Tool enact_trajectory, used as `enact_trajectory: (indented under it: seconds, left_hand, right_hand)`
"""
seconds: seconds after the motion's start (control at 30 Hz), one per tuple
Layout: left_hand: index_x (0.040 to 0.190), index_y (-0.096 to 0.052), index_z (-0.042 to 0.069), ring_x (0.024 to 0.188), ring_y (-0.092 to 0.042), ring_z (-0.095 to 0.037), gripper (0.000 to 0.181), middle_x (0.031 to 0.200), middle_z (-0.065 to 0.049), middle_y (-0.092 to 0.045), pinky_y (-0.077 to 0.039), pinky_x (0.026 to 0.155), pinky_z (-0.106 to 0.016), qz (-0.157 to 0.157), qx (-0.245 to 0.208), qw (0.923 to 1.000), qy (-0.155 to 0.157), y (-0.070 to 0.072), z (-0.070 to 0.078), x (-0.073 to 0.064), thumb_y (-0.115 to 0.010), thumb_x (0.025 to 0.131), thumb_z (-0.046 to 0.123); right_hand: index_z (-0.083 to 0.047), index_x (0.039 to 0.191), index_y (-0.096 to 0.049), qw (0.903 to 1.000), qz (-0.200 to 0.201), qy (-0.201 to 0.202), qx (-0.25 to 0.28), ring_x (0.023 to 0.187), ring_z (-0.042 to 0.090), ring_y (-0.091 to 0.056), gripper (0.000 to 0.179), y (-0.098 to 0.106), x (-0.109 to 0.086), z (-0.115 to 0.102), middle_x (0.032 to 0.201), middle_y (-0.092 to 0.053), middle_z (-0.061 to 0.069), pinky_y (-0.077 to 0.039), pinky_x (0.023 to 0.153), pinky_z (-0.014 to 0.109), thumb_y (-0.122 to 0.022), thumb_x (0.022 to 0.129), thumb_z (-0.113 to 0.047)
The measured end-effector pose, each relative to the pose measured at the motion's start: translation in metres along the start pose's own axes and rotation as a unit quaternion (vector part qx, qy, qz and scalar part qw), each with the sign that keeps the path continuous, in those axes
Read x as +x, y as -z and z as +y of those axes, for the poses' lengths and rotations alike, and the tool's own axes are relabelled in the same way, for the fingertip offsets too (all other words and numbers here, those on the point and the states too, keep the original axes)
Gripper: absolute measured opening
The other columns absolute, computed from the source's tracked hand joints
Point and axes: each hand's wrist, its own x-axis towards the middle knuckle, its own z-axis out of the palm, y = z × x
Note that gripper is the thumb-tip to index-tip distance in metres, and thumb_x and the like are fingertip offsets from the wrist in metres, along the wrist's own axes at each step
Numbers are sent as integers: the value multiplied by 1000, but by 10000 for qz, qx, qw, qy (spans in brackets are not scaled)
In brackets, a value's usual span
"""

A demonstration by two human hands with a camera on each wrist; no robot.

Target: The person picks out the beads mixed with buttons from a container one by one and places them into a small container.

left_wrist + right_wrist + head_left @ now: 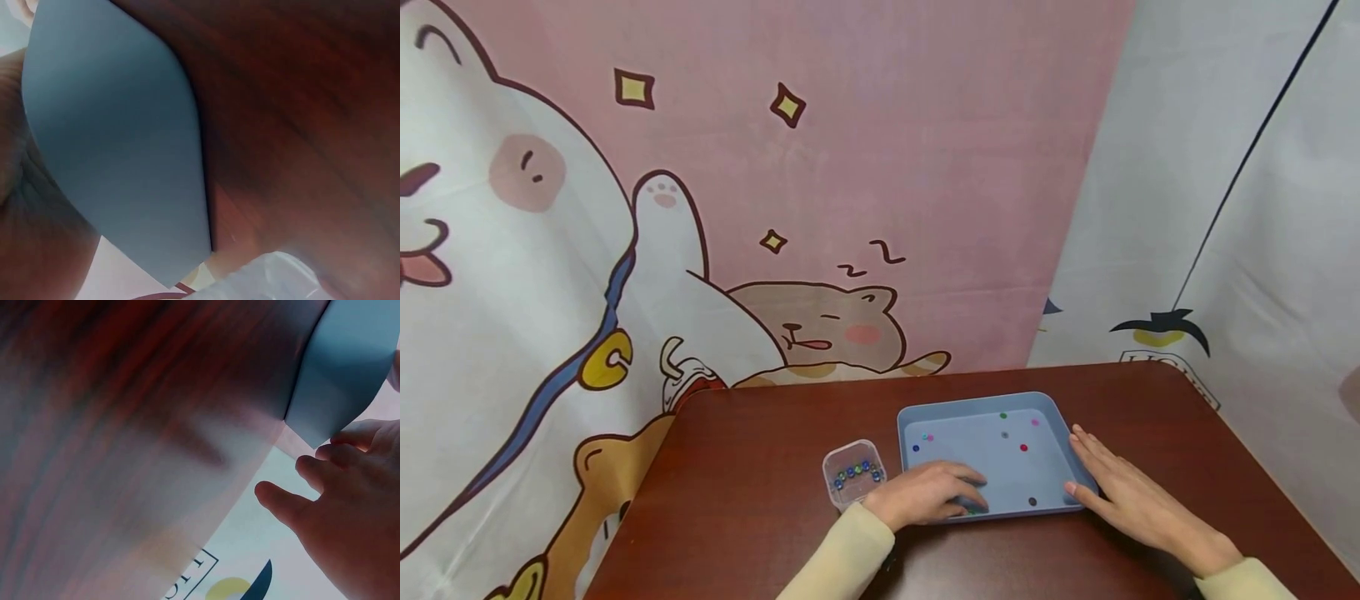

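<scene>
A light blue tray (973,437) lies on the table with several small coloured round pieces scattered in it, among them a red one (1024,448) and a dark blue one (916,448). My left hand (925,493) reaches over the tray's front left side, fingers bent down to its floor. A small green piece (972,512) shows right at those fingertips, between thumb and fingers. At the tray's right side, my right hand (1131,500) rests along the rim with straight fingers, the thumb over the edge. In the left wrist view, the tray's wall (125,137) hides the left fingertips.
A clear plastic box (850,452) with several blue and green marbles (859,470) stands just left of the tray, close to my left wrist. The brown table (737,500) ends at a cartoon-printed cloth (925,167) behind.
</scene>
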Motion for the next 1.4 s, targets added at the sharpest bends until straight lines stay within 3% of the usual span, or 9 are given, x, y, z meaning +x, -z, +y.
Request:
enact_trajectory:
  seconds: [0.3, 0.67, 1.0, 1.23, 1.33, 1.4]
  left_hand:
    - [116, -80, 27, 137, -50, -8, 19, 145, 6, -61, -30, 116, -18, -169, 435, 9989, -9, 1, 0, 5, -69, 101, 23]
    - [109, -81, 26, 136, -51, -8, 14, 143, 6, -62, -32, 115, -18, -45, 429, 9991, 37, -3, 0, 4, -70, 101, 22]
    - [113, -78, 20, 134, -54, -6, 16, 142, 2, -64, -36, 112, -17, 469, -96, 9982, 355, 6, 2, 0, -68, 102, 24]
    - [113, -78, 18, 133, -56, -9, 17, 141, 1, -64, -38, 114, -23, 1022, 159, 9942, 307, 24, 7, -11, -71, 100, 25]
    - [112, -78, 19, 134, -56, -11, 16, 142, 2, -63, -38, 115, -27, 1157, 255, 9922, 389, 33, 10, -18, -72, 99, 26]
    - [113, -78, 20, 135, -55, -11, 16, 143, 3, -62, -38, 115, -27, 1215, 251, 9911, 474, 39, 11, -23, -71, 100, 26]
  right_hand:
    - [3, 159, -33, 10000, -15, 7, -64, 148, 48, -31, 85, -1, 0, 0, 168, -24, 22, -34, 105, 74, -65, 100, -49]
    - [4, 159, -33, 10000, -44, -79, -18, 147, 50, -30, 87, 0, 0, -2, 167, -24, 24, -33, 106, 74, -66, 99, -49]
    - [2, 160, -32, 9999, -59, -78, -23, 148, 49, -30, 86, 1, 0, -4, 168, -23, 22, -32, 108, 73, -65, 100, -49]
    - [0, 161, -30, 9999, -81, -91, 33, 150, 46, -28, 85, 1, -1, -4, 170, -21, 20, -22, 119, 63, -63, 101, -50]
    - [0, 162, -29, 9999, -87, -97, 27, 150, 46, -28, 85, 1, -1, -4, 170, -21, 20, -17, 122, 54, -63, 101, -50]
    - [0, 162, -29, 9999, -91, -99, 28, 150, 47, -28, 86, 1, -1, -4, 170, -21, 20, -17, 122, 56, -63, 101, -50]
